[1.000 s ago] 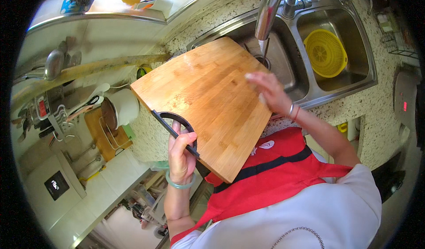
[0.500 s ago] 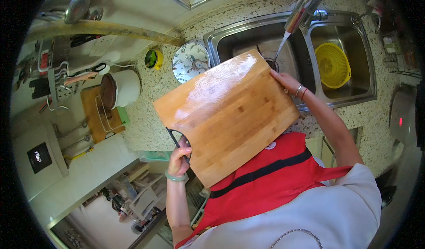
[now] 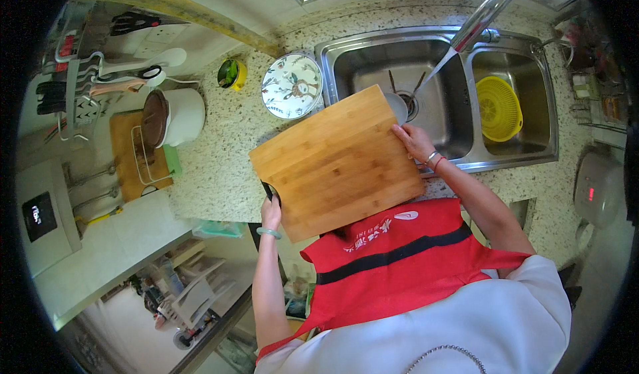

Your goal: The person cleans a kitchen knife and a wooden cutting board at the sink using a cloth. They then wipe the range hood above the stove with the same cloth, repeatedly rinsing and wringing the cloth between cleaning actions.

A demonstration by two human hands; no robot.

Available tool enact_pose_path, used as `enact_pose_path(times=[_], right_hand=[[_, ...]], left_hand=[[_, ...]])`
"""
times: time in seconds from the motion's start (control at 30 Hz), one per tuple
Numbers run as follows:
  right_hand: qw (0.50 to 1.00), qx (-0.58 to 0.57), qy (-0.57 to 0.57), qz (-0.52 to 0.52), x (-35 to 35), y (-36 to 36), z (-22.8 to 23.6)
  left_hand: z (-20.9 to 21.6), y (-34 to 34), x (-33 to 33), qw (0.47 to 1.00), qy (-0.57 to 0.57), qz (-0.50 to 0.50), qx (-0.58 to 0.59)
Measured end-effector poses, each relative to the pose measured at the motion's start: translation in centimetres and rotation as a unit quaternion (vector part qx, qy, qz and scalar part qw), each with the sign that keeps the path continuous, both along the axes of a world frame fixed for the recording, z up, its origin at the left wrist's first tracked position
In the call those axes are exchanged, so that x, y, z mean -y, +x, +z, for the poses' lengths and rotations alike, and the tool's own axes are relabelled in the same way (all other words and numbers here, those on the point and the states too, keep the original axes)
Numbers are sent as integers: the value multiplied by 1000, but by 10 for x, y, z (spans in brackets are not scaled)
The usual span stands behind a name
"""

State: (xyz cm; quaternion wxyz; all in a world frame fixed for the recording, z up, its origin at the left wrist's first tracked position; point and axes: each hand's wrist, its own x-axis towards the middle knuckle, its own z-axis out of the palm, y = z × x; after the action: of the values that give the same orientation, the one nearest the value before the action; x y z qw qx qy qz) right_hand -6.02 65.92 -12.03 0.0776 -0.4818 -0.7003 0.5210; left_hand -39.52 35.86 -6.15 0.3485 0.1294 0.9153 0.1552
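A wooden cutting board [image 3: 339,168] is held slantwise in front of me, its far right corner over the sink's left basin [image 3: 366,64]. My left hand [image 3: 271,211] is closed round the black handle [image 3: 269,191] at its left end. At the right end, my right hand [image 3: 416,142] grips the edge, thumb on top; the other fingers are hidden underneath. Water runs from the faucet [image 3: 466,31] into the basin, to the right of the board. Partly behind the board's corner, a pale bowl-like item [image 3: 397,106] shows near the drain [image 3: 411,108].
A yellow colander [image 3: 499,109] sits in the right basin. Left of the sink are a patterned plate [image 3: 291,86] and a yellow cup [image 3: 233,74]. A white pot [image 3: 183,116] with a brown lid stands farther left, beside another wooden board [image 3: 126,154]. Utensils hang on the wall.
The board has tipped and turned slightly, and the shiny wet glare on its surface is gone. Both hands keep their grip. More of the left basin and its drain shows.
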Motion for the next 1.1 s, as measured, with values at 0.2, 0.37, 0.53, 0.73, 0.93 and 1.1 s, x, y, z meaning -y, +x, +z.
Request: enact_pose_path(times=[0.2,0.37,0.53,0.73,0.93,1.1], right_hand=[[999,-22,-45,-2,-18,-3,1],[865,-299,-299,-270,-76,15,-8],[778,-416,-344,-321,-110,15,-5],[788,-418,-311,-328,-117,10,-20],[852,-302,-233,-360,-114,8,-3],[856,-292,-196,-378,-123,7,9]], left_hand=[[-45,-33,16,991,-63,-92,-76],[0,-15,-23,998,-53,-23,-41],[-2,-24,-26,995,-78,-41,-57],[-50,-71,9,976,-129,-145,-100],[13,-34,-42,989,-143,0,-29],[28,-41,-59,882,-38,-297,-364]])
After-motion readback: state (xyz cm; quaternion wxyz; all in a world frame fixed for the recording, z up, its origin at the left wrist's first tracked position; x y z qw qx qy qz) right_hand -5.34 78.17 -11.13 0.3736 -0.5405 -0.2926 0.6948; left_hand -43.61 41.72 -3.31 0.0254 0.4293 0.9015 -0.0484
